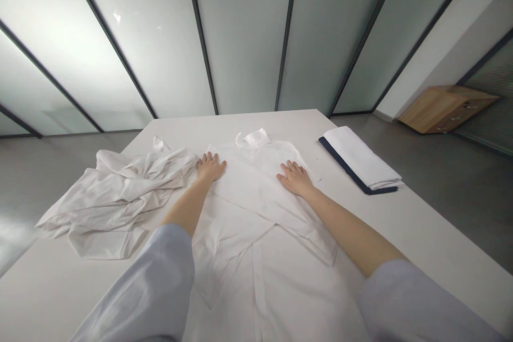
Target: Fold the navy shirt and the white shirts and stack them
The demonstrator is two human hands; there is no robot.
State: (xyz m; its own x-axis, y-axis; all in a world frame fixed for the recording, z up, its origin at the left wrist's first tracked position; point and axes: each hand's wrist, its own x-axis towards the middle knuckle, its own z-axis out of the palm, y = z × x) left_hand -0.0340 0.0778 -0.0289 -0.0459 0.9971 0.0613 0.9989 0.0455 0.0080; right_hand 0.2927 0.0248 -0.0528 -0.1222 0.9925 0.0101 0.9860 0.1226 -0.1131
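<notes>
A white shirt [256, 192] lies spread out on the table, its collar [256, 138] at the far end and its sleeves crossed over the front. My left hand [210, 166] rests flat on the shirt's left shoulder area, fingers spread. On the right shoulder area my right hand [295, 177] is likewise flat with its fingers apart. Neither hand grips the cloth. The shirt's button strip [258, 278] runs down the middle toward me, and its lower end passes out of view.
Left of the shirt lies a crumpled heap of white cloth [124, 192]. A folded white cloth [360, 157] sits on a dark blue piece [348, 171] at the right of the white table [433, 240]. Beyond are frosted glass panels [244, 37] and a wooden cabinet [436, 109].
</notes>
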